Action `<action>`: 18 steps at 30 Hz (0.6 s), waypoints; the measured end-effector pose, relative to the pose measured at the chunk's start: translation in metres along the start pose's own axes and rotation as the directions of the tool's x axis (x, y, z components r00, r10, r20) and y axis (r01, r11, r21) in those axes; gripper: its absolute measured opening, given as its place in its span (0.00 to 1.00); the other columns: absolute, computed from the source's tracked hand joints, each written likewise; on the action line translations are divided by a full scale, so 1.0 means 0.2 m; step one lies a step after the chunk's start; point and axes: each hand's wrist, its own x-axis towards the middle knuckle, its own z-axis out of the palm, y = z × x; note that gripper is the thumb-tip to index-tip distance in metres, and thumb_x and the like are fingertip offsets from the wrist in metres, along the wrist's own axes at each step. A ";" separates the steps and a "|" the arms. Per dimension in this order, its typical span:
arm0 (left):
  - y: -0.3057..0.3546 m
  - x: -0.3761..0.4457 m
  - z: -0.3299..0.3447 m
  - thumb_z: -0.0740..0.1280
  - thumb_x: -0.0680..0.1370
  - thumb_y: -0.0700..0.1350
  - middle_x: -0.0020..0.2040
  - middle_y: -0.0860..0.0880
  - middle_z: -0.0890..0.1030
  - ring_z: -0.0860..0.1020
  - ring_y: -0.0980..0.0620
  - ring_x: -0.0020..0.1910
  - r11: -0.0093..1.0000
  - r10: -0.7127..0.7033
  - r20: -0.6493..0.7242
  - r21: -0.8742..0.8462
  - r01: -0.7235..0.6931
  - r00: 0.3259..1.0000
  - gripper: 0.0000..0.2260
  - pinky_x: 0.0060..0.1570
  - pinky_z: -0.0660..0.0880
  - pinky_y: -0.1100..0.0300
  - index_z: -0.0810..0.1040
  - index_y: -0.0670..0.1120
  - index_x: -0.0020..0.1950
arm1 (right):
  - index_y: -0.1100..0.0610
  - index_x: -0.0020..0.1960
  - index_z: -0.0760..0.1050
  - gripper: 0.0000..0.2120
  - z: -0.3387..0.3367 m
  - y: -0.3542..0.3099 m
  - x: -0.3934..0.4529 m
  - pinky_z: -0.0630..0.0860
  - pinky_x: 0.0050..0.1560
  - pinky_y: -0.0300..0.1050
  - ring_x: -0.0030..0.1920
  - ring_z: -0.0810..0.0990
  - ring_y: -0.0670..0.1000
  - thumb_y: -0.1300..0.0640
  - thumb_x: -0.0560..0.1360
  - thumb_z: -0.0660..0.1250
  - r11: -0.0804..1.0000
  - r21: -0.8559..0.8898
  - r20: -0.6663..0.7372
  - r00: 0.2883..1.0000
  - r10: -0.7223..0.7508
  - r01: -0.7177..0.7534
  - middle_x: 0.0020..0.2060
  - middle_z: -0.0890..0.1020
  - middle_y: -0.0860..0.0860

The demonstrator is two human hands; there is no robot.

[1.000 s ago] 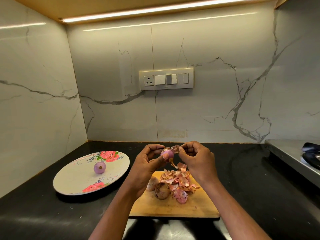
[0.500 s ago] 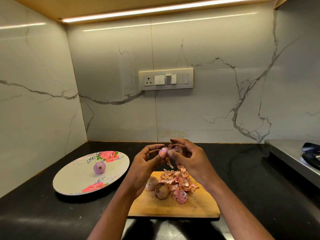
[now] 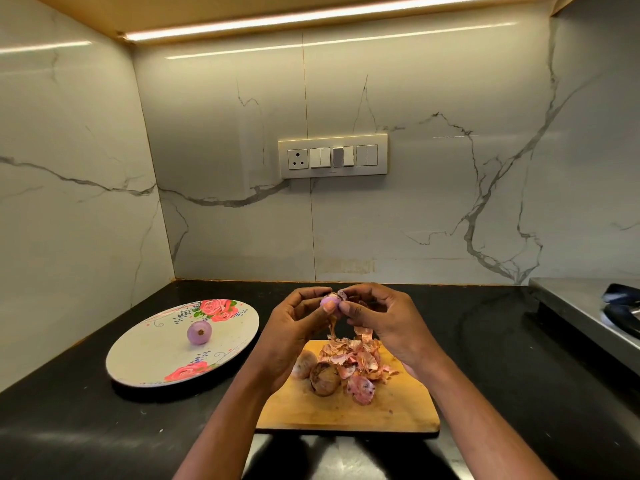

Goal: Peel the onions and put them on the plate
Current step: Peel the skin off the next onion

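Note:
My left hand (image 3: pixel 294 327) holds a small pink onion (image 3: pixel 328 301) between thumb and fingers above the wooden cutting board (image 3: pixel 398 407). My right hand (image 3: pixel 384 320) pinches the onion's skin at its top right, and a strip of skin hangs below it. On the board lie two unpeeled brown onions (image 3: pixel 323 377) beside a heap of pink-brown peels (image 3: pixel 356 362). To the left, a floral plate (image 3: pixel 145 358) bears one peeled purple onion (image 3: pixel 199 332).
The black counter (image 3: pixel 502 358) runs to marble walls at the back and left. A steel stove edge (image 3: pixel 581 306) stands at the far right. A switch panel (image 3: pixel 332 155) is on the back wall.
My right hand pulled off to the right with a bit of skin, came back, and now pinches the onion again. The left hand has barely moved.

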 end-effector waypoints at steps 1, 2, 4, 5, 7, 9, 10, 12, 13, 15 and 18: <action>0.00 0.00 0.00 0.73 0.71 0.48 0.56 0.49 0.85 0.82 0.51 0.57 1.000 0.006 -0.004 0.029 -0.006 1.000 0.22 0.56 0.78 0.57 0.77 0.48 0.64 | 0.54 0.55 0.84 0.13 0.00 0.00 0.00 0.82 0.51 0.44 0.53 0.85 0.51 0.53 0.70 0.75 1.000 0.017 0.002 1.000 -0.004 0.004 0.50 0.86 0.51; 0.00 0.00 0.00 0.74 0.70 0.49 0.55 0.50 0.85 0.82 0.52 0.57 0.999 0.011 -0.009 0.051 -0.010 1.000 0.23 0.56 0.78 0.57 0.77 0.49 0.63 | 0.55 0.54 0.84 0.13 0.00 0.00 0.00 0.82 0.51 0.44 0.52 0.85 0.51 0.54 0.70 0.75 1.000 0.029 0.004 1.000 -0.008 0.008 0.49 0.86 0.52; 0.00 0.00 0.00 0.75 0.69 0.48 0.55 0.50 0.85 0.82 0.52 0.57 0.997 0.017 -0.014 0.070 -0.016 1.000 0.22 0.55 0.78 0.57 0.78 0.50 0.63 | 0.57 0.53 0.85 0.13 -0.01 0.00 0.00 0.82 0.50 0.43 0.50 0.85 0.51 0.54 0.70 0.74 0.999 0.040 -0.006 1.000 -0.013 0.013 0.48 0.86 0.52; 0.00 0.00 0.00 0.74 0.70 0.48 0.55 0.50 0.85 0.82 0.52 0.57 0.997 0.018 -0.012 0.073 -0.017 1.000 0.22 0.55 0.78 0.57 0.78 0.50 0.63 | 0.57 0.53 0.85 0.12 -0.01 0.00 0.00 0.82 0.50 0.43 0.49 0.85 0.52 0.55 0.71 0.74 0.999 0.035 -0.018 1.000 -0.013 0.014 0.47 0.86 0.53; 0.00 0.00 0.00 0.74 0.70 0.48 0.54 0.51 0.85 0.82 0.52 0.56 0.997 0.016 -0.005 0.078 -0.015 1.000 0.21 0.53 0.78 0.58 0.77 0.50 0.63 | 0.56 0.52 0.85 0.09 -0.01 0.01 0.01 0.82 0.47 0.42 0.46 0.86 0.51 0.56 0.73 0.74 0.999 -0.029 -0.046 0.998 -0.041 0.040 0.45 0.87 0.52; 0.00 -0.01 0.00 0.74 0.70 0.49 0.54 0.51 0.85 0.82 0.52 0.56 0.997 0.011 0.001 0.078 -0.011 1.000 0.22 0.51 0.78 0.60 0.77 0.49 0.63 | 0.54 0.52 0.84 0.06 0.00 0.02 0.01 0.81 0.43 0.38 0.43 0.85 0.48 0.56 0.75 0.73 0.977 -0.193 -0.076 0.991 -0.110 0.094 0.42 0.86 0.49; 0.01 -0.01 0.00 0.74 0.70 0.49 0.54 0.51 0.85 0.83 0.52 0.55 0.997 0.007 0.002 0.074 -0.008 1.000 0.22 0.50 0.78 0.60 0.77 0.49 0.63 | 0.52 0.52 0.84 0.05 0.02 0.03 0.01 0.80 0.41 0.37 0.42 0.85 0.46 0.56 0.76 0.72 0.958 -0.263 -0.089 0.986 -0.141 0.113 0.41 0.86 0.47; 0.01 -0.01 0.00 0.73 0.71 0.48 0.54 0.50 0.85 0.83 0.51 0.56 0.998 0.004 0.006 0.061 -0.004 1.000 0.21 0.50 0.79 0.59 0.77 0.48 0.63 | 0.51 0.52 0.83 0.05 0.03 0.04 0.01 0.80 0.40 0.36 0.41 0.84 0.43 0.56 0.77 0.71 0.931 -0.344 -0.136 0.975 -0.178 0.122 0.42 0.85 0.45; 0.02 -0.01 0.00 0.73 0.71 0.48 0.54 0.49 0.85 0.83 0.50 0.56 0.999 0.003 0.011 0.049 -0.004 1.000 0.21 0.51 0.79 0.59 0.77 0.48 0.63 | 0.51 0.53 0.82 0.05 0.03 0.05 0.02 0.81 0.40 0.37 0.42 0.84 0.42 0.56 0.78 0.70 0.920 -0.375 -0.172 0.967 -0.190 0.114 0.43 0.85 0.45; 0.02 -0.01 0.00 0.72 0.71 0.47 0.55 0.48 0.84 0.83 0.50 0.56 1.000 0.003 0.020 0.015 -0.003 1.000 0.21 0.52 0.79 0.58 0.77 0.48 0.63 | 0.51 0.54 0.82 0.05 0.00 0.07 0.03 0.82 0.41 0.37 0.42 0.84 0.40 0.57 0.78 0.70 0.903 -0.421 -0.230 0.954 -0.193 0.081 0.44 0.84 0.45; 0.03 -0.01 0.00 0.71 0.71 0.47 0.55 0.50 0.85 0.83 0.51 0.55 1.000 0.005 0.013 0.002 -0.005 1.000 0.20 0.50 0.78 0.59 0.78 0.49 0.63 | 0.49 0.51 0.82 0.04 -0.05 0.08 0.02 0.78 0.41 0.32 0.42 0.82 0.37 0.56 0.78 0.70 0.859 -0.511 -0.166 0.977 -0.137 0.034 0.42 0.84 0.43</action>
